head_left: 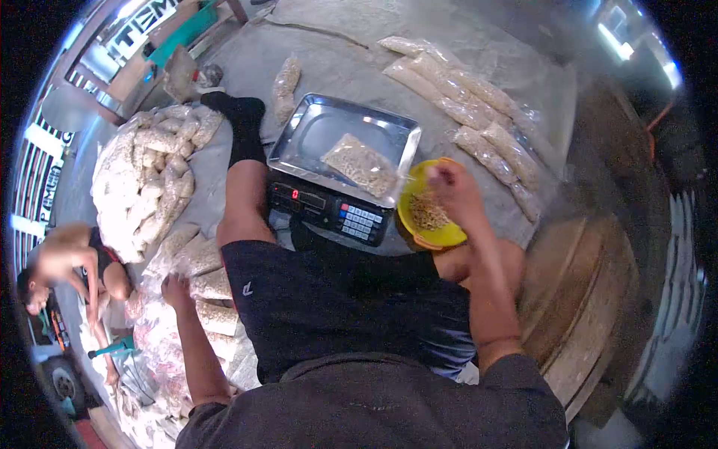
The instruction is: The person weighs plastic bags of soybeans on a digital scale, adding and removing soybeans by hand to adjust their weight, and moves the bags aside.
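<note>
A digital scale [329, 209] with a steel tray [307, 140] stands between my legs, its display showing a red 0. On the tray lies a clear bag of pale pieces [360, 165]. To its right is a yellow bowl [407, 217] holding loose pieces. Over the bowl's upper part is my right hand [455, 193], blurred, its fingers bent; what they hold, if anything, cannot be made out. At the left, my left hand [176, 290] touches the plastic bags [196, 258] beside my thigh, its fingers not clearly seen.
Filled bags [149, 168] are heaped at the left. Long filled bags [449, 93] lie in rows at the upper right, another [286, 88] beyond my foot. A co-worker [71, 262] crouches at the far left. Wooden boards [583, 299] are at the right.
</note>
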### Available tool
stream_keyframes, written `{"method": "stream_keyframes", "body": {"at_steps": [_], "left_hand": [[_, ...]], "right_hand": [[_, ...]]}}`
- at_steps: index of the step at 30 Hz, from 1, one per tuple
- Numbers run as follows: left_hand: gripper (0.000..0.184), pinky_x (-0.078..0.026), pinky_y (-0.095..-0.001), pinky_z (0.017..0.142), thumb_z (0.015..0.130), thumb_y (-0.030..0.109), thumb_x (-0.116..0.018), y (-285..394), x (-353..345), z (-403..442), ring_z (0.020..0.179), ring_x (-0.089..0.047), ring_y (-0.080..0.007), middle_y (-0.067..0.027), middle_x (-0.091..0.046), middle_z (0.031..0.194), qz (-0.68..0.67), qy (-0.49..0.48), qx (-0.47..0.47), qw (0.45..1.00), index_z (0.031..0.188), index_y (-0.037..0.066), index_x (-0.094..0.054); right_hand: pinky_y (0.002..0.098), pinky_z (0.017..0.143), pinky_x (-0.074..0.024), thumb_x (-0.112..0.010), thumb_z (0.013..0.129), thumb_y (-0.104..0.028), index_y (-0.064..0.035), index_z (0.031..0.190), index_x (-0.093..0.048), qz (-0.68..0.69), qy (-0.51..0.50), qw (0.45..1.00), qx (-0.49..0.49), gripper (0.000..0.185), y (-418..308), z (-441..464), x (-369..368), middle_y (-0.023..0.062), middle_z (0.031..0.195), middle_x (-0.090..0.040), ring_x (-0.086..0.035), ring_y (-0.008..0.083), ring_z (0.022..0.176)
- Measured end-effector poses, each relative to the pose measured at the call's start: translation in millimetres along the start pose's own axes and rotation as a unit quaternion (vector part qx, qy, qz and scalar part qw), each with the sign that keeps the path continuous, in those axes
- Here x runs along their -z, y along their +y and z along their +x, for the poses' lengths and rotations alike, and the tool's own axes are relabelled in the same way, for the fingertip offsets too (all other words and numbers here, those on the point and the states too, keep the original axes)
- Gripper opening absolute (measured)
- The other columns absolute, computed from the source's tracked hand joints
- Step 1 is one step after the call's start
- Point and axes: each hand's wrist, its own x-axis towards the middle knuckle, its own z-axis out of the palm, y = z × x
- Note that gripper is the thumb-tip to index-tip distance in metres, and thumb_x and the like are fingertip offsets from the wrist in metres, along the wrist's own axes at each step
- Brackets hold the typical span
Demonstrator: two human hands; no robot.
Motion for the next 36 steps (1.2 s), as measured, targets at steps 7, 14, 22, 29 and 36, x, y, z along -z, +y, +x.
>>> {"method": "stream_keyframes", "body": {"at_steps": [7, 14, 22, 29, 36], "left_hand": [[0.082, -0.030, -0.0546, 0.115, 0.092, 0.051, -0.066, 14.8, -140.6, -106.9, 0.138, -0.038, -0.0469, -0.0289, -0.044, 0.148, 0.575, 0.195, -0.321, 0.726, 0.141, -0.011, -0.042], [0.060, -0.041, -0.0478, 0.108, 0.086, 0.034, -0.077, 118.8, -264.6, -334.6, 0.126, -0.052, -0.0417, -0.0219, -0.058, 0.132, 0.382, -0.570, -0.291, 0.666, 0.132, 0.002, -0.055], [0.036, -0.048, -0.0531, 0.089, 0.084, 0.017, -0.069, 128.4, -414.8, -419.5, 0.107, -0.059, -0.0415, -0.0222, -0.060, 0.114, 0.272, -0.366, -0.559, 0.692, 0.116, 0.001, -0.060], [0.009, -0.049, -0.0504, 0.070, 0.087, 0.010, -0.062, 102.4, -443.9, -387.7, 0.079, -0.063, -0.0408, -0.0184, -0.061, 0.082, 0.249, -0.378, -0.511, 0.731, 0.093, 0.004, -0.061], [0.015, -0.053, -0.0472, 0.080, 0.091, 0.011, -0.063, 100.0, -435.8, -377.1, 0.092, -0.066, -0.0399, -0.0192, -0.067, 0.096, 0.212, -0.394, -0.376, 0.811, 0.104, 0.005, -0.068]], "right_hand": [[0.0383, 0.078, -0.0560, -0.069, 0.096, -0.033, 0.0002, 0.113, -0.069, -0.203, -0.140, 0.969, -0.023, 0.037, 28.3, -12.3, 9.0, 0.0158, 0.095, -0.074, -0.072, 0.0282, 0.087], [0.0414, 0.082, -0.0564, -0.073, 0.088, -0.043, -0.0052, 0.111, -0.073, -0.112, -0.083, 0.990, 0.001, 0.044, 12.8, -7.4, 3.9, 0.0183, 0.096, -0.074, -0.073, 0.0328, 0.089], [0.0396, 0.076, -0.0559, -0.078, 0.084, -0.046, -0.0055, 0.096, -0.072, -0.064, -0.096, 0.993, 0.011, 0.043, 41.3, 13.9, -28.4, 0.0126, 0.083, -0.072, -0.071, 0.0287, 0.078], [0.0410, 0.076, -0.0554, -0.079, 0.084, -0.036, -0.0071, 0.093, -0.067, 0.010, -0.002, 1.000, 0.002, 0.033, 39.0, 16.0, -48.4, 0.0115, 0.087, -0.071, -0.070, 0.0305, 0.080], [0.0376, 0.065, -0.0528, -0.075, 0.084, -0.015, -0.0076, 0.094, -0.064, -0.044, 0.066, 0.972, 0.219, 0.016, 12.2, 1.1, -41.8, 0.0085, 0.091, -0.067, -0.066, 0.0229, 0.071]]}}
